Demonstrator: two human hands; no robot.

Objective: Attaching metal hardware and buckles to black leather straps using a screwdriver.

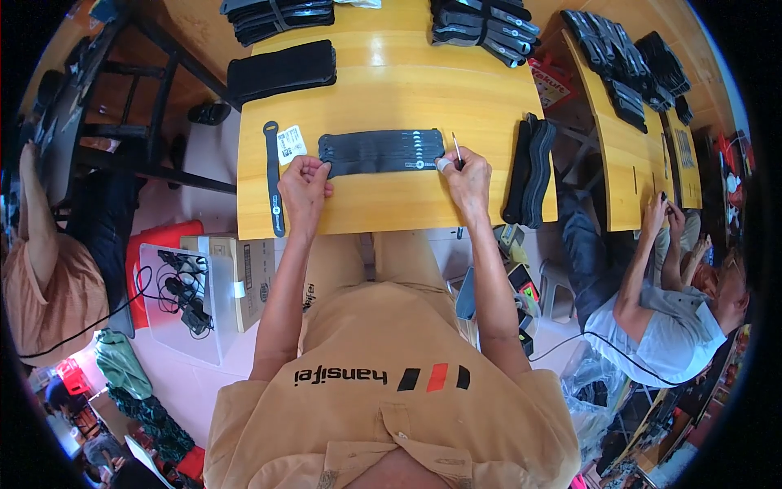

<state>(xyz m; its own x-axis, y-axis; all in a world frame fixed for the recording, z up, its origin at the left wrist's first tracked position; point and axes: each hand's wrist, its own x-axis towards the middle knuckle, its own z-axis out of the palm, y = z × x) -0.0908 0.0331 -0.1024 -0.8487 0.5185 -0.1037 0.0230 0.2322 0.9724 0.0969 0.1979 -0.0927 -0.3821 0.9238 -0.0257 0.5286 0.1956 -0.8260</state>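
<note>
Black fanned straps (381, 151) lie mid-table with their long axis parallel to the wooden table's near edge (391, 222), the left hand (305, 186) pinching their left end, the right hand (467, 175) pressing their right end while clamped on a thin tool (457, 150).

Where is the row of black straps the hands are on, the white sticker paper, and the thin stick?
row of black straps (381, 151), head view, middle of the fanned row.
white sticker paper (291, 144), head view, its centre.
thin stick (457, 150), head view, mid-shaft above the right hand (468, 181).
</note>
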